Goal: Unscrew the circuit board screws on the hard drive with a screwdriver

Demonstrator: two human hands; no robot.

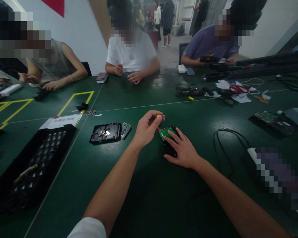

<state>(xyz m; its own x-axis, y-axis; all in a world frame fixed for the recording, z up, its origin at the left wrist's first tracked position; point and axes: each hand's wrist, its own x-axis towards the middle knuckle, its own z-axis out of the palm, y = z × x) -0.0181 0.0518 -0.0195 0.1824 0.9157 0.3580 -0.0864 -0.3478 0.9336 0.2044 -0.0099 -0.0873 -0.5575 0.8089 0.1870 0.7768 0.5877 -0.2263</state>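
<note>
A black hard drive [173,149] with a green circuit board [163,133] facing up lies on the table in front of me. Across it rests my right hand [182,148], fingers spread over the board and far edge, thumb by the near left side, holding the drive in place. My left hand [148,127] is closed in a pinch around a small screwdriver with a yellow end [159,116], at the drive's upper left corner. Its tip is mostly hidden by my fingers. To the left lie another hard drive [106,133], black, and a loose circuit board [125,130].
A long black tray [37,165] stands on the left, near a white paper sheet [61,121]. On the right are a black cable [222,150], another drive with a board [270,122] and a pixelated device [275,168]. Several people sit opposite, working with their hands.
</note>
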